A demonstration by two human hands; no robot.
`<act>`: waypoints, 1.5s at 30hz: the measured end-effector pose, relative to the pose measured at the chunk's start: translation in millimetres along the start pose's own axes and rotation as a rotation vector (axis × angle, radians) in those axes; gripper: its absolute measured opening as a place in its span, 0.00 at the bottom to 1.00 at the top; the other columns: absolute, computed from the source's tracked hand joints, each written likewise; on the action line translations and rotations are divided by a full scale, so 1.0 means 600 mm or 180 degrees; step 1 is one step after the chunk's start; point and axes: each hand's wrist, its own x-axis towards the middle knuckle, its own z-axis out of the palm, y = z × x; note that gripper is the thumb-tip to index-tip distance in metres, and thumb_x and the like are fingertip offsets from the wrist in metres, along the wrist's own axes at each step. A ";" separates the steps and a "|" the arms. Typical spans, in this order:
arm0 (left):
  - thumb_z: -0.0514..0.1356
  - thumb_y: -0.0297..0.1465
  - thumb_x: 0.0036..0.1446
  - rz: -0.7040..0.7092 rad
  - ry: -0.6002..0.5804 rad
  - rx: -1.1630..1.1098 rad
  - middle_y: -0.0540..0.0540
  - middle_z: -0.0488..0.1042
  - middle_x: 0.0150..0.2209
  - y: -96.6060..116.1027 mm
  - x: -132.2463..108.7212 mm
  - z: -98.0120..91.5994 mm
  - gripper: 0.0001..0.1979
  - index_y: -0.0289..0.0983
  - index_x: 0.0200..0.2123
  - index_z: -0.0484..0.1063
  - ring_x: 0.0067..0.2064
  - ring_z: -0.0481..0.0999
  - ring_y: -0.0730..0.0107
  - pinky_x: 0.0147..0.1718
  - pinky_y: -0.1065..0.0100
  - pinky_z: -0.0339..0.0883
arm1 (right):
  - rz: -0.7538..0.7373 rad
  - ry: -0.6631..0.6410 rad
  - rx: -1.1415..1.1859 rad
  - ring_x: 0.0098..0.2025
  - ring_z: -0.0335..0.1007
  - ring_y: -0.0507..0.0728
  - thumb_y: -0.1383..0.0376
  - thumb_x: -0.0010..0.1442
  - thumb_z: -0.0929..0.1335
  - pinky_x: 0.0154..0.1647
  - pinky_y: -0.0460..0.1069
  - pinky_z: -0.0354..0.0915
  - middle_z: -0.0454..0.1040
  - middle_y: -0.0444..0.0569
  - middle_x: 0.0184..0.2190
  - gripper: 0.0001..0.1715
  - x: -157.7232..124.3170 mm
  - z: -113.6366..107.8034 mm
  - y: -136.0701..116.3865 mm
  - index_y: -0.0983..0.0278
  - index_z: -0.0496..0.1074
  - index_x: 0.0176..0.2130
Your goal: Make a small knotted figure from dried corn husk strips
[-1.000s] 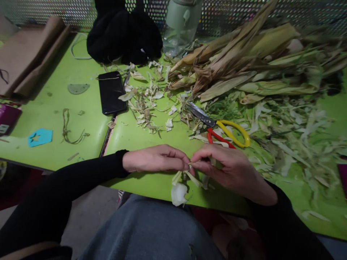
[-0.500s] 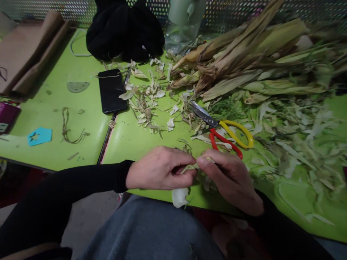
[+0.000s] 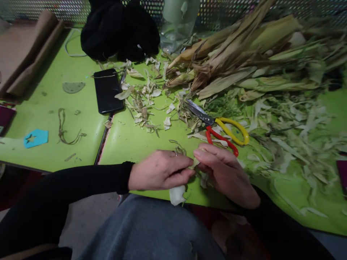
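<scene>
Near the front edge of the green table (image 3: 119, 144), both hands meet over a small piece of pale corn husk (image 3: 194, 163). My left hand (image 3: 162, 169), with a ring on one finger, pinches the husk between thumb and forefinger. From the other side, my right hand (image 3: 226, 171) grips the same piece, its thumb on top; its other fingers curl partly out of sight. A white husk scrap (image 3: 177, 195) sticks out below my left hand. Just beyond my right hand lie scissors (image 3: 214, 121) with one yellow and one red handle, blades pointing away to the left.
Dry corn husks (image 3: 233, 57) are heaped at the back right, with shredded strips (image 3: 295, 141) at the right. A black phone (image 3: 108, 91), black cloth (image 3: 119, 32), clear container (image 3: 179, 25), protractor (image 3: 73, 87), blue paper (image 3: 36, 138) and brown paper (image 3: 29, 54) lie farther off.
The view has shifted slightly, so the table things sit a little farther left. My right thumb has lifted and moved slightly up along the husk, showing more of it between the hands.
</scene>
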 end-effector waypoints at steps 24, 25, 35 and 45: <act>0.59 0.38 0.62 -0.1020 0.0389 -0.1164 0.53 0.69 0.27 -0.018 0.015 -0.038 0.12 0.34 0.35 0.67 0.27 0.65 0.78 0.27 0.73 0.59 | -0.0988 0.0652 -0.1029 0.33 0.73 0.55 0.55 0.59 0.71 0.33 0.49 0.71 0.76 0.47 0.32 0.13 0.021 -0.018 0.011 0.61 0.73 0.38; 0.58 0.39 0.62 -0.1068 0.0314 -0.1402 0.53 0.69 0.26 -0.018 0.016 -0.039 0.13 0.34 0.34 0.67 0.27 0.66 0.78 0.27 0.73 0.61 | -0.0965 0.0563 -0.0995 0.33 0.73 0.55 0.55 0.59 0.71 0.33 0.49 0.71 0.76 0.47 0.32 0.13 0.020 -0.019 0.011 0.61 0.72 0.38; 0.59 0.35 0.61 -0.1061 0.0072 -0.1630 0.54 0.66 0.24 -0.012 0.017 -0.040 0.12 0.33 0.29 0.68 0.25 0.61 0.81 0.24 0.75 0.54 | -0.1102 -0.0131 -0.1633 0.27 0.70 0.53 0.60 0.57 0.72 0.27 0.48 0.67 0.73 0.42 0.27 0.08 0.022 -0.017 0.001 0.58 0.70 0.36; 0.60 0.32 0.58 -0.0992 0.0111 -0.2688 0.55 0.60 0.22 0.002 0.015 -0.035 0.10 0.34 0.27 0.65 0.23 0.55 0.81 0.23 0.75 0.52 | -0.1164 -0.0256 -0.1298 0.25 0.66 0.50 0.61 0.60 0.67 0.25 0.45 0.63 0.72 0.41 0.24 0.06 0.006 -0.007 -0.010 0.61 0.69 0.32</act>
